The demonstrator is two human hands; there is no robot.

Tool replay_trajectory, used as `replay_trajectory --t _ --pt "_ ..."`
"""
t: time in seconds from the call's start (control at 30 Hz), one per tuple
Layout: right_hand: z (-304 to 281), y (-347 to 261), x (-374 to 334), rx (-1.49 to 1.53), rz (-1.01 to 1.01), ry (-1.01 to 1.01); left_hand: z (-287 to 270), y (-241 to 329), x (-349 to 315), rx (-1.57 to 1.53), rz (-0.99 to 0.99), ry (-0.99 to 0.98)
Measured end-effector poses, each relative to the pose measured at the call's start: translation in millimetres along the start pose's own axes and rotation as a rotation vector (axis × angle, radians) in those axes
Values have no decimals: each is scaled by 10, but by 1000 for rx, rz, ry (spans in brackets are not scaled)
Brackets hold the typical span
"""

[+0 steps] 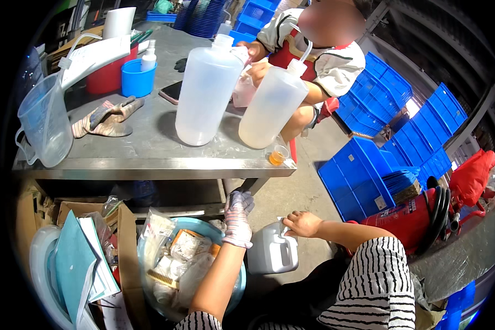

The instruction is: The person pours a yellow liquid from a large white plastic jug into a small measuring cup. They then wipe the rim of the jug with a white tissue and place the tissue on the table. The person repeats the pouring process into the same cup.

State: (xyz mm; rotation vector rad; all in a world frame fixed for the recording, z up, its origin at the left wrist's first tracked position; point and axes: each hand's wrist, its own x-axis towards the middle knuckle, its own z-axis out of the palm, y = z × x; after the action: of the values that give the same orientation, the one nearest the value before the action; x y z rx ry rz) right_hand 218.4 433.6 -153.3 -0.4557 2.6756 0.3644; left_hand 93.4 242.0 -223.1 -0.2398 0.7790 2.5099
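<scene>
My bare right hand (pixel 303 224) is closed at the neck of a whitish plastic jerrycan (pixel 267 256), which is on the floor beside the table. The fingers cover most of its mouth, so I cannot tell whether a cap is on. My left hand (pixel 238 219), in a striped knit glove, is just below the table's front edge near a table leg. Its fingers are loosely bent, with nothing visible in them. Above it on the metal table (pixel 148 165) stand two large translucent bottles, a wide one (pixel 206 93) and a wash bottle (pixel 273 107). A small cup of orange liquid (pixel 278 155) sits at the corner.
Across the table a person (pixel 313 60) handles something pinkish. A clear measuring jug (pixel 48 121), knit gloves (pixel 107 118), a phone (pixel 171 92) and a blue cup (pixel 138 78) lie leftward. A teal tub of wrapped items (pixel 192 223) stands below. Blue crates (pixel 355 176) and a red extinguisher (pixel 401 217) are right.
</scene>
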Motion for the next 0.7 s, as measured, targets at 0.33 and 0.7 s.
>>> replay_trajectory --t 0.33,0.7 --pt "-53 185 96 -63 -170 -186 -114 -113 144 -28 -10 7" --pt "86 137 -5 -71 -114 -24 -198 -146 238 -52 -16 51"
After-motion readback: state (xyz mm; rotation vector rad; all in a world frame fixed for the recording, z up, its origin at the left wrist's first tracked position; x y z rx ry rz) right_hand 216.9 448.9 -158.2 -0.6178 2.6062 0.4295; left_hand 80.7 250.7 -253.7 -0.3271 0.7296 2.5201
